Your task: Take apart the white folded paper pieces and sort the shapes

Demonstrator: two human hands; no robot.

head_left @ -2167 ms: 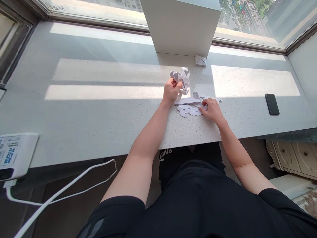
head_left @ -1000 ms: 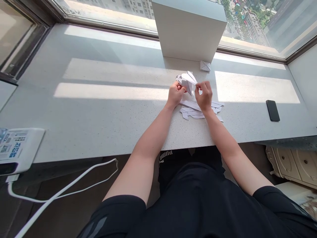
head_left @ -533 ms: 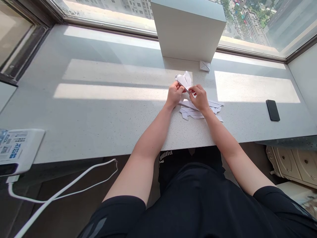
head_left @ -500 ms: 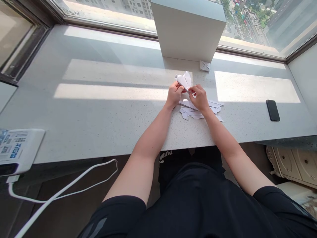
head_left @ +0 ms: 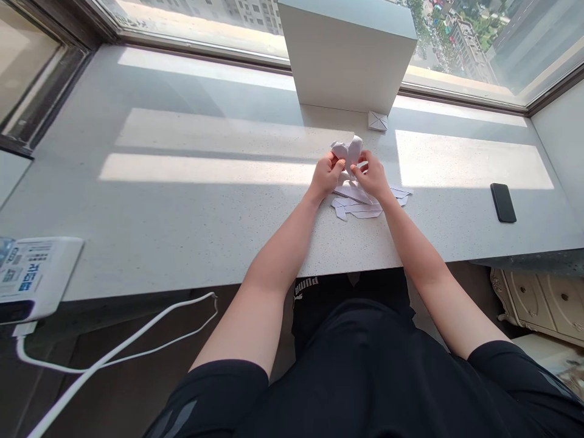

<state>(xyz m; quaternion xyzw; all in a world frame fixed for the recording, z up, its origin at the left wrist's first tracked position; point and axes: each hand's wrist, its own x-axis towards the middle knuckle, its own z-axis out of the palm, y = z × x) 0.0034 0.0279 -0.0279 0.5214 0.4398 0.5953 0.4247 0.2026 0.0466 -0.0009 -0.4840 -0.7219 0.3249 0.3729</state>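
Note:
A folded white paper piece (head_left: pixel 353 149) with flared lobes at its top is raised a little above the counter. My left hand (head_left: pixel 327 175) pinches its left side, thumb in front. On the opposite side my right hand (head_left: pixel 370 174) grips it between thumb and fingers. Beneath and nearer to me lies a loose pile of folded white paper strips (head_left: pixel 358 207), partly covered by my right hand and wrist. Beyond the hands sits a small folded paper square (head_left: pixel 378 121) with crossing crease lines.
A big white box (head_left: pixel 349 61) stands at the window behind the paper. To the right a black phone (head_left: pixel 503 203) lies on the speckled counter (head_left: pixel 205 231). A white power bank (head_left: pixel 41 274) with a cable (head_left: pixel 150 328) is at the lower left.
The paper piece has been turned more upright, its lobes now spread left and right. Both hands have shifted slightly right, and my right hand has moved round to the paper's right side.

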